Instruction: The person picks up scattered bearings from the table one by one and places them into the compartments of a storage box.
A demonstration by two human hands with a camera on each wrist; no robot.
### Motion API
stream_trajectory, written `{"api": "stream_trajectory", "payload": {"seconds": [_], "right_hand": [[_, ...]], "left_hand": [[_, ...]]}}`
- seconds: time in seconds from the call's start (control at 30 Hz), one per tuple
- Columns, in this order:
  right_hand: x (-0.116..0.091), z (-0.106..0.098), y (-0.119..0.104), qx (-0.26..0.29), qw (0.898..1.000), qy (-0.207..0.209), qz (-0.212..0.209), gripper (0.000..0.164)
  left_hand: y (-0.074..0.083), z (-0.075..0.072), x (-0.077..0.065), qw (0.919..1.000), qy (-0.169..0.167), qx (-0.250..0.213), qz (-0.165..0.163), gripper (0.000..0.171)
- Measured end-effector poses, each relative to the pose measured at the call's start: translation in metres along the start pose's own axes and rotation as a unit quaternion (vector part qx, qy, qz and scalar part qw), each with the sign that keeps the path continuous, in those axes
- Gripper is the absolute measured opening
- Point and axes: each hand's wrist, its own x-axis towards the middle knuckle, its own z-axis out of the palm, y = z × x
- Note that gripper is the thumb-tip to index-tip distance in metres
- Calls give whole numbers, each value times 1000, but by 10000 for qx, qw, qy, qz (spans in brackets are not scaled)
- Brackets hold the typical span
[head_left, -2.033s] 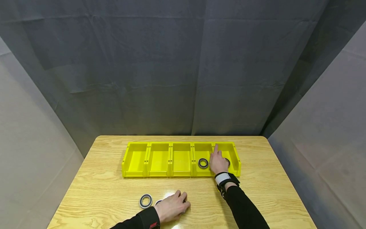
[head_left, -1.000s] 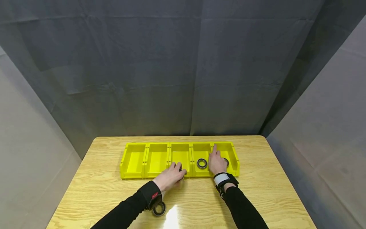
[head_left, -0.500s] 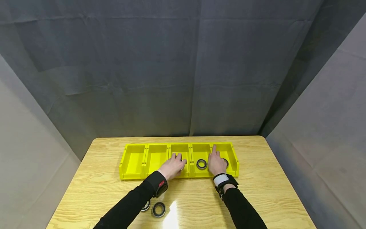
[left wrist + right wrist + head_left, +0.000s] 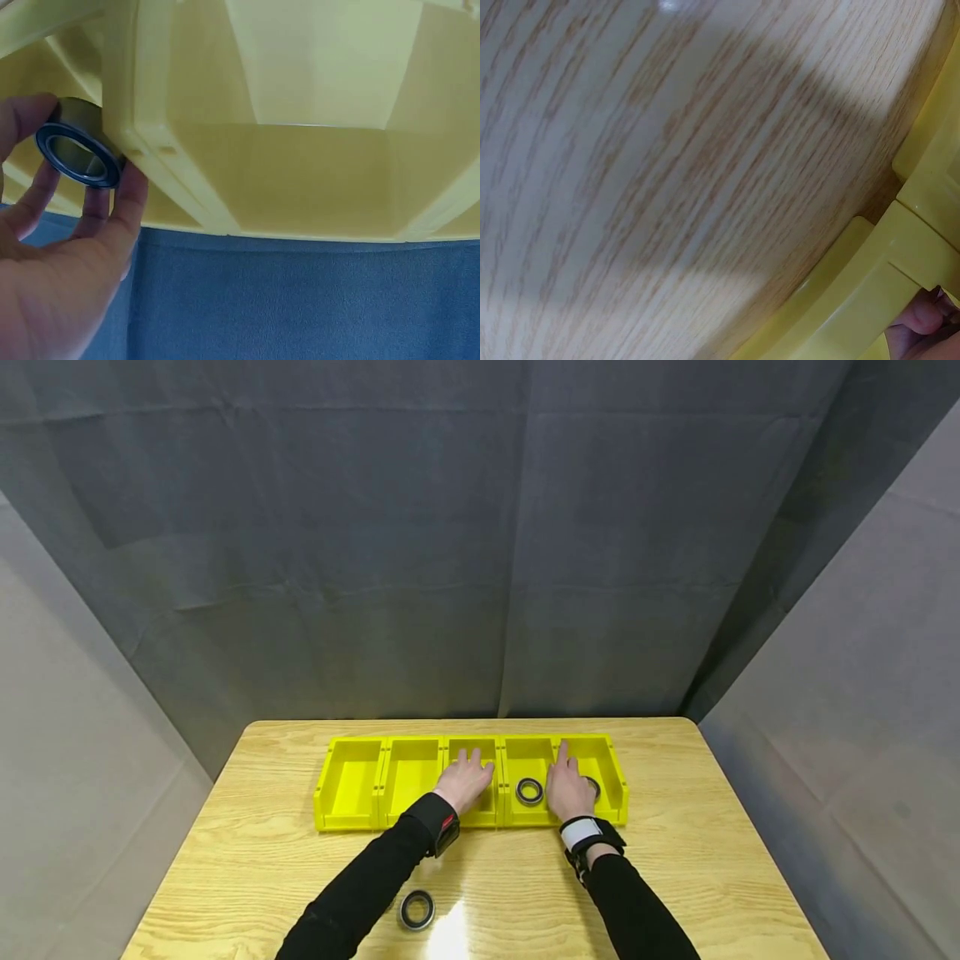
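Observation:
In the left wrist view a ball bearing [image 4: 79, 142] with a dark seal and metal rim is held between the thumb and fingers of my left hand [image 4: 67, 255]. It is tilted, beside a yellow wall. From the head view, that left hand [image 4: 462, 781] is over the middle bin and hides the bearing. My right hand [image 4: 570, 787] rests at the divider between the two right-hand bins, index finger pointing to the back. Its grip is mostly hidden. One bearing [image 4: 529, 791] lies in the fourth bin; another bearing [image 4: 593, 787] shows partly in the last bin.
The yellow bin row [image 4: 349, 818] stands near the back of the wooden table [image 4: 247, 860]. A loose bearing [image 4: 417, 910] lies near the front, beside my left sleeve. Grey curtains [image 4: 390, 568] hang behind, and pale panels flank the table.
My left hand has moved from the table front up and forward to the middle bin, carrying a bearing. Its sleeve now covers another loose bearing. The right hand has stayed at the divider.

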Motion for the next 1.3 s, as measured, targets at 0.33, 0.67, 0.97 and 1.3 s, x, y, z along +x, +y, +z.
{"api": "stream_trajectory", "payload": {"seconds": [0.33, 0.67, 0.97, 1.3], "right_hand": [[0, 1, 1, -8, 10000, 48, 4, 58], [1, 2, 1, -54, 9999, 110, 20, 58], [-1, 1, -2, -96, 9999, 134, 34, 58], [0, 0, 0, -115, 9998, 134, 32, 58]], "left_hand": [[7, 8, 11, 9952, -792, -303, -495, 27], [13, 11, 13, 9918, -1033, -455, -593, 21], [10, 55, 23, 9927, -910, -464, -639, 23], [12, 48, 17, 9947, -893, -290, -425, 22]]}}
